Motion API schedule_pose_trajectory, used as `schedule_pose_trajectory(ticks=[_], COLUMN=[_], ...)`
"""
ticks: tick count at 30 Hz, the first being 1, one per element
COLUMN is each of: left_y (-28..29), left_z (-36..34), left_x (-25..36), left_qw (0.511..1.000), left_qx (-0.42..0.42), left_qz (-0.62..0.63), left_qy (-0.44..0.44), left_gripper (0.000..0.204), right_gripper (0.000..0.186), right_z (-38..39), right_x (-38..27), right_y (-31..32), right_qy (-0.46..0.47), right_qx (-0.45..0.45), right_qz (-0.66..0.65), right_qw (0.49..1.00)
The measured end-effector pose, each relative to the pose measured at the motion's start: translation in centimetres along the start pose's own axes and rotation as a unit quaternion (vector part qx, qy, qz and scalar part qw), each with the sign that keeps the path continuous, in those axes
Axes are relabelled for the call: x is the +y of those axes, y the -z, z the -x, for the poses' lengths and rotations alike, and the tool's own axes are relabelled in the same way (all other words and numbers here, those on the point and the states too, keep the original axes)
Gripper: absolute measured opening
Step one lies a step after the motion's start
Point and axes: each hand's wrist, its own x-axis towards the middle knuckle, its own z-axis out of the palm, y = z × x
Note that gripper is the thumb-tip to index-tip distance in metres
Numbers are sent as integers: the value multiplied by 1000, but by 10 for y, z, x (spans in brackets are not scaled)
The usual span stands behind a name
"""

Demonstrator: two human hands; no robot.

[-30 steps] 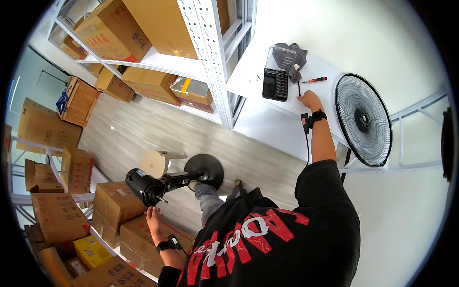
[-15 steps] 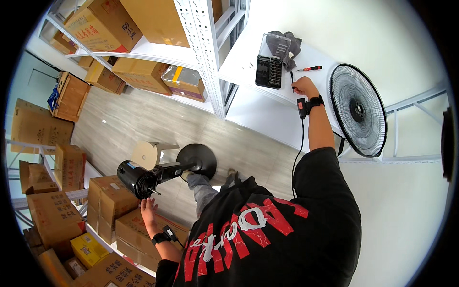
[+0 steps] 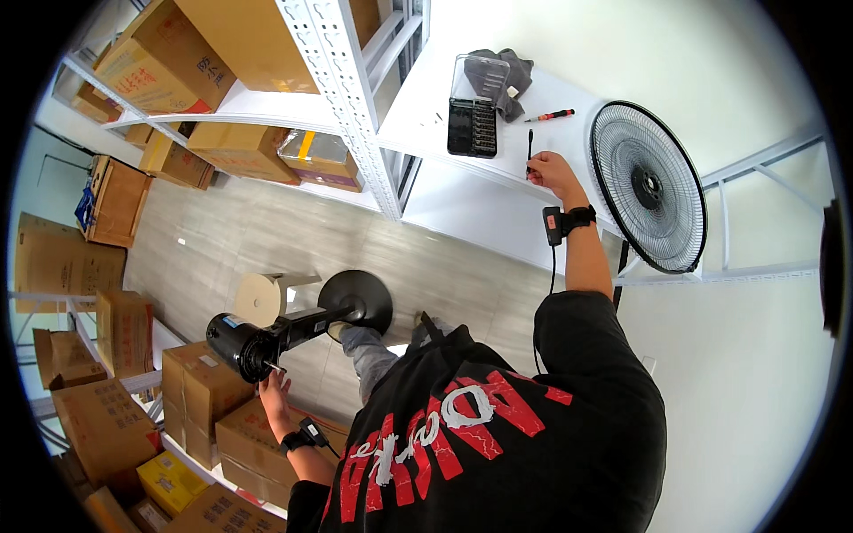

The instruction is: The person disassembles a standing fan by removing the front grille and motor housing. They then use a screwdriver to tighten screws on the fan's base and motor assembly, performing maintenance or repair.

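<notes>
The right hand [image 3: 548, 169] was on the white desk [image 3: 426, 107], near its front edge, and its grip was closed around a thin black screwdriver bit [image 3: 530, 149]. The bit stood out from the fingers toward the far side of the desk, so its long axis pointed at the open bit case [image 3: 472, 117]. The case lay just beside the hand, toward the person's left, with its clear lid raised. A red-handled screwdriver [image 3: 551, 115] lay a little further in, between the case and the round fan grille [image 3: 649, 186], which leaned at the right end of the desk. A grey cloth [image 3: 506, 80] lay behind the case.

The left hand [image 3: 275, 395] was well apart from all this, low on the person's other side. It touched the end of the black fan motor [image 3: 240, 342], where a short shaft came out. I could not tell whether the grip there was closed on the shaft or only rested on it. The motor's pole ran from this hand toward the round black base [image 3: 355, 300] on the wooden floor [image 3: 267, 231], so the stand lay tilted across cardboard boxes [image 3: 204, 391].

The right hand was clearly the nearer one to the tools. Metal shelves [image 3: 338, 107] with more boxes stood around.
</notes>
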Motion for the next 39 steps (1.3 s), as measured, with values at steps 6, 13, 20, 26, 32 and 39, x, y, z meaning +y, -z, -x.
schedule_pose_trajectory(ticks=[6,13,20,26,32,39], left_y=[-16,0,26,8,8,2], left_z=[5,3,16,54,62,47], left_x=[20,16,-7,7,31,25], left_qw=[1000,1000,1000,996,995,996], left_qx=[-13,3,22,89,96,78], left_qz=[-24,-22,-16,-10,-36,-32], left_qy=[-3,-1,4,-15,-7,-31], left_gripper=[43,42,37,40,35,27], right_gripper=[17,25,15,41,19,9], right_z=[-45,-68,-169,-221,-213,-200], right_x=[12,6,16,-22,15,13], right_y=[0,-27,48,72,102,155], right_qy=[75,143,416,396,166,298], right_qx=[147,257,286,-21,184,235], right_qz=[266,403,522,701,428,308], right_qw=[950,867,687,593,869,872])
